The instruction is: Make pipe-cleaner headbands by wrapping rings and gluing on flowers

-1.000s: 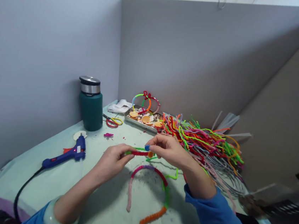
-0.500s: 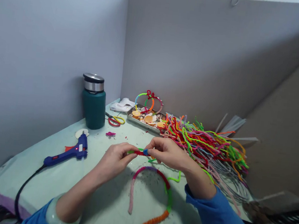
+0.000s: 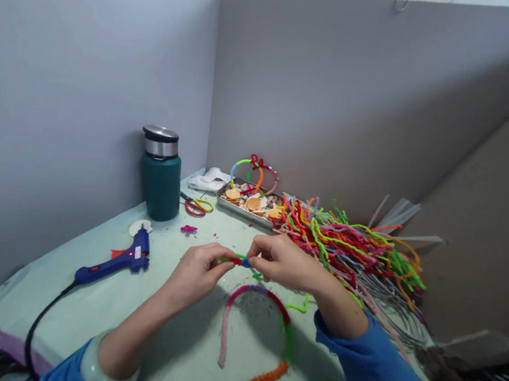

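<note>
Between my two hands, just above the table, is a short length of red, green and blue pipe cleaner (image 3: 238,261). My left hand (image 3: 203,268) pinches its red and green end. The fingertips of my right hand (image 3: 277,259) are closed on the blue end; they partly hide it. Below them on the table lies a curved headband (image 3: 278,300) wrapped in pink, purple, red, green and orange pipe cleaner, with its orange end coiled thickly. A loose bent green pipe cleaner (image 3: 299,307) lies beside the headband on the right.
A blue glue gun (image 3: 115,261) with a black cord lies left, near a green bottle (image 3: 160,183). Behind are scissors (image 3: 198,206), a small pink piece (image 3: 188,229) and a metal tray (image 3: 245,212) holding discs and finished hoops. A large pipe cleaner pile (image 3: 353,243) fills the right.
My right fingertips have shifted slightly left along the pipe cleaner, and less of its red part shows. My left hand stays nearly in place. The headband has not moved.
</note>
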